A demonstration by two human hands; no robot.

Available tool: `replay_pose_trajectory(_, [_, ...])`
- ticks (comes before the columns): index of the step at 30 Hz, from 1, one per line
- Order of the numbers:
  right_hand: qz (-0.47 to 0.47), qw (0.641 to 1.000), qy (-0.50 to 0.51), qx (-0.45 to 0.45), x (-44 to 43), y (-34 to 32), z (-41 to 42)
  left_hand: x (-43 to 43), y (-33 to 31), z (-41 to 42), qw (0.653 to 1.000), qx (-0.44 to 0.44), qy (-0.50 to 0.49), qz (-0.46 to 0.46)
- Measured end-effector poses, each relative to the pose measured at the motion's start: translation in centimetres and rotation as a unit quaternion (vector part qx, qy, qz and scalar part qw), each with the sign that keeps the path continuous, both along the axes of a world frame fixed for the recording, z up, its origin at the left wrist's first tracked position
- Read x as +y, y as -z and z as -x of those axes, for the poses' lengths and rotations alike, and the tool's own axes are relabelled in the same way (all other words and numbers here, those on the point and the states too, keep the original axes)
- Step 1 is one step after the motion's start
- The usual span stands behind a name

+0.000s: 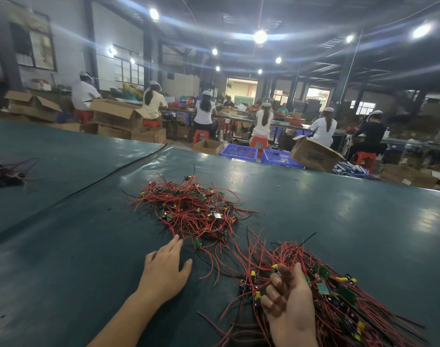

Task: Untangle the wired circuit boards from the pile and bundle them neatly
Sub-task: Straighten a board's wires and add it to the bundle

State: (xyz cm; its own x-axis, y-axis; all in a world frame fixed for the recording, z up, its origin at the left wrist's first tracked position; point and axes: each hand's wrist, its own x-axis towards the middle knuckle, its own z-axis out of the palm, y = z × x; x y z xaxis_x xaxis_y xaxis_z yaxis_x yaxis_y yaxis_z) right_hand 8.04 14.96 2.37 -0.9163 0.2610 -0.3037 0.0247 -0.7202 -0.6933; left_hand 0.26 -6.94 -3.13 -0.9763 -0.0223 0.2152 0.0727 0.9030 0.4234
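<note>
A: Tabletop [339,221]?
B: Dark green; pile [189,209] at centre, L hand [163,269] flat, fingers straight, just beside it.
A: R hand [289,301]?
B: Curled over bundle [334,289]; grip unclear. Bkgd: workers [205,108], boxes [116,116], blue crates [239,151].

Under your left hand [163,274] the table cover [76,246] is a smooth dark green sheet, vinyl by its look, with a soft sheen that mirrors the ceiling lamps. Just past its fingertips, the pile [191,211] is thin wires in smooth red plastic sleeving, dotted with small matt green boards. The bundle [344,304] your right hand [289,304] holds shows glossy yellow parts. Far beyond both hands: matt brown cardboard boxes [116,116] and blue plastic crates [239,151].
</note>
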Motion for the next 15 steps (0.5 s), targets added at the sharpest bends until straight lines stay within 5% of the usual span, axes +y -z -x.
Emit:
replay_pose_trajectory(5, [-0.009, 1.000, 0.001, 0.005, 0.0, 0.2, 0.0, 0.0, -0.3, -0.1, 0.997, 0.045, -0.013, -0.058])
replay_pose_trajectory(10, [-0.010, 1.000, 0.001, 0.011, 0.1, 0.3, 0.1, -0.7, -1.4, -0.4, 0.970, 0.178, -0.027, -0.161])
replay_pose_trajectory(15, [-0.023, 1.000, 0.007, 0.016, 0.0, 0.6, 0.2, 0.3, -2.2, -1.3, 0.950, 0.236, 0.037, -0.203])
